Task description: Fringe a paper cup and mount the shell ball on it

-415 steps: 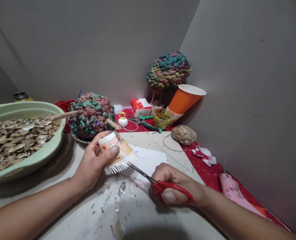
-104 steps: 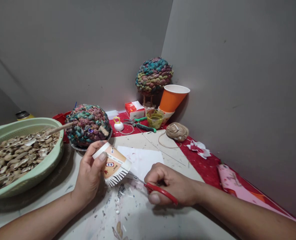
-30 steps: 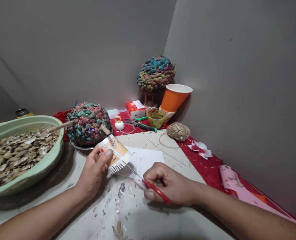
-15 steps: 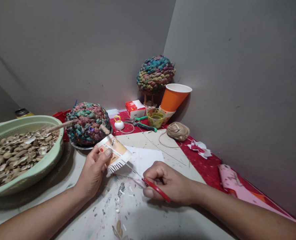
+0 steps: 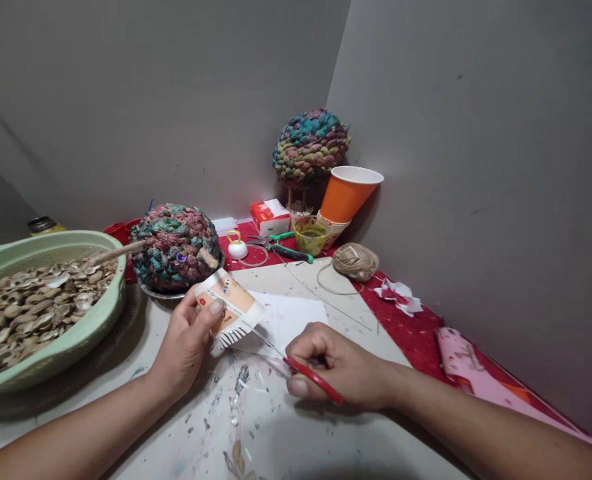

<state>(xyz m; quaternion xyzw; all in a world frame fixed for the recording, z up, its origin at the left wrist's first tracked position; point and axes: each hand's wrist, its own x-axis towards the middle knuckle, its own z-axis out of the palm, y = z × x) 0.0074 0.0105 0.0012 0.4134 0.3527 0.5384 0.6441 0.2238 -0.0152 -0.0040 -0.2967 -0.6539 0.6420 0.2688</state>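
Note:
My left hand (image 5: 189, 343) pinches a printed paper cup piece (image 5: 239, 303) between thumb and fingers, tilted above the table. Its lower edge is snipped into a row of narrow white strips. My right hand (image 5: 336, 370) grips red-handled scissors (image 5: 313, 379), fingers curled round the loops. The blades point up and left, and their tips meet the paper at the right end of the fringe. Beneath the hands lies a white paper sheet (image 5: 301, 317), with small white clippings (image 5: 245, 383) scattered on the table nearby.
At left stands a green basket (image 5: 119, 293) of peanut shells (image 5: 31, 313). Behind my left hand, a colourful shell-covered ball (image 5: 176, 243) rests in a metal dish. Further back are a similar ball (image 5: 311, 147), orange paper cups (image 5: 349, 197), pliers (image 5: 291, 253) and a twine ball (image 5: 356, 262).
Both hands stay in nearly the same place, still holding the paper piece and scissors. The scissor handle and the snipped strips have shifted very slightly.

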